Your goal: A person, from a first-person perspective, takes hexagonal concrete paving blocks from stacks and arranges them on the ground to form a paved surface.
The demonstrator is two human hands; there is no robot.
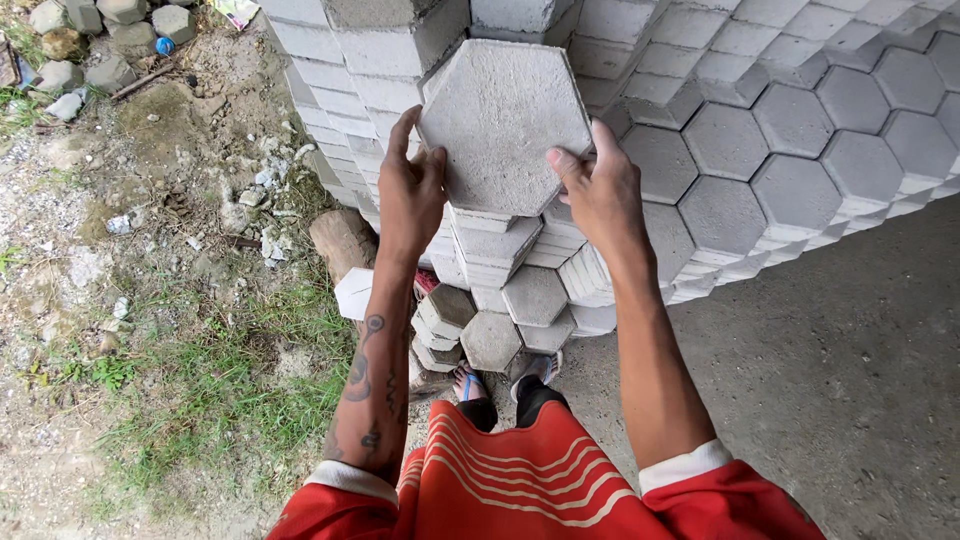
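Observation:
I hold a grey hexagonal concrete paver (503, 125) flat in front of me, above a tall stack. My left hand (410, 190) grips its left edge and my right hand (598, 190) grips its lower right edge. Below the paver, stacked hexagonal pavers (790, 120) rise in columns, filling the upper right of the view. My red shirt and sandalled feet (470, 385) show at the bottom.
Lower stacks of pavers (490, 335) stand near my feet. A piece of log (342, 240) lies at the stack's left. Grass and rubble-strewn dirt (150, 300) spread left; loose stones (100, 40) lie top left. Grey concrete floor (830, 370) is at right.

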